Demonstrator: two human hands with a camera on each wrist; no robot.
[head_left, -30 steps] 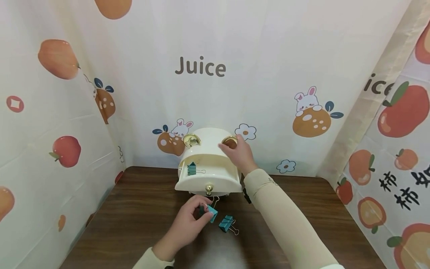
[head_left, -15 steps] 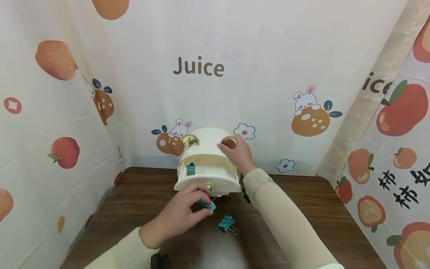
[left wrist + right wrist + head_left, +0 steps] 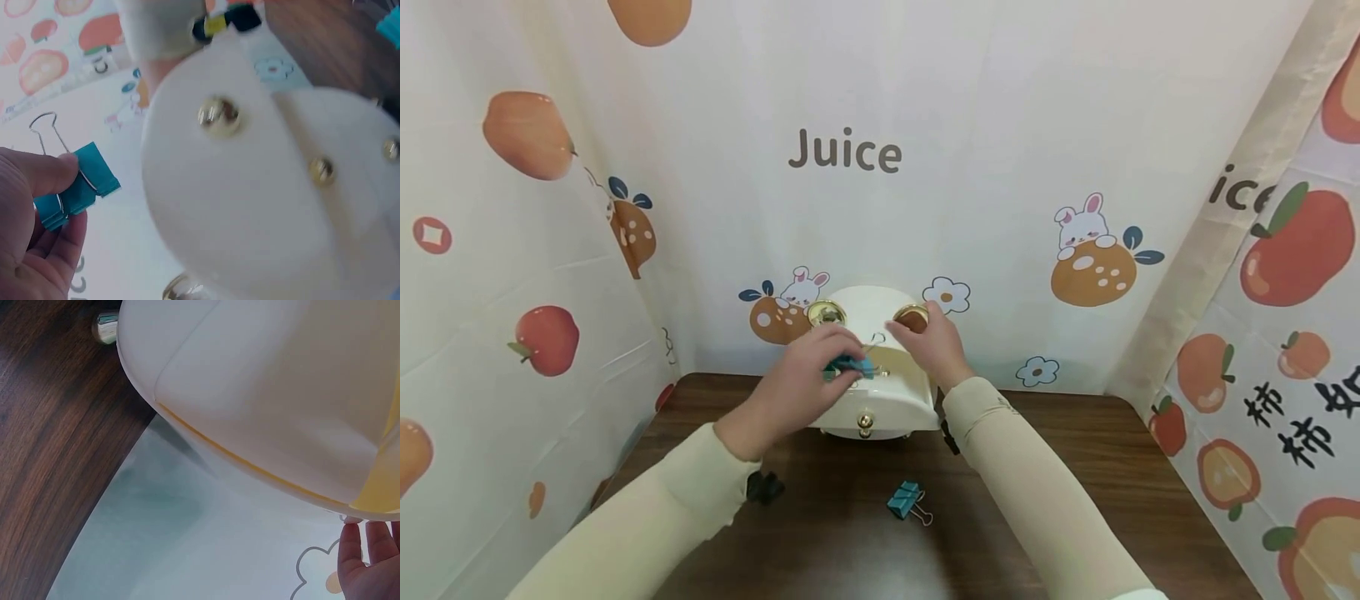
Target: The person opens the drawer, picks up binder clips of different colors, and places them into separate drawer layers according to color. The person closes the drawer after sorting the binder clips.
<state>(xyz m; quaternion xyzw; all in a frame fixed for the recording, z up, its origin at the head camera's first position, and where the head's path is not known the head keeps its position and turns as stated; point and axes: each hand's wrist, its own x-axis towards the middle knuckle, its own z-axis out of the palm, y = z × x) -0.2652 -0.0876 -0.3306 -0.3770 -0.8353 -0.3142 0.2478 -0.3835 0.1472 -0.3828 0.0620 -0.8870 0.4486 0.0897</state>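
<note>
A teal binder clip [image 3: 94, 169] is pinched between the thumb and fingers of my left hand [image 3: 801, 379], which hovers over the pulled-out upper drawer [image 3: 887, 400] of a cream storage box [image 3: 868, 308]. Whether a second clip is in that grip, I cannot tell. The hand hides the drawer's left part. At the box's upper right, my right hand [image 3: 936, 342] grips the edge by a gold-rimmed round [image 3: 912, 317], thumb in front; its fingertips show at the rim in the right wrist view. Another teal binder clip [image 3: 906, 500] lies on the table.
Gold knobs mark the open drawer front [image 3: 187, 181] and the lower drawer front [image 3: 350, 125]. Behind the box hangs a printed curtain [image 3: 1000, 167], with more at both sides. The dark wooden table [image 3: 1037, 467] runs under everything.
My left hand has lifted the binder clip from the table in front of the box up over the open drawer. My right hand keeps its place on the box.
</note>
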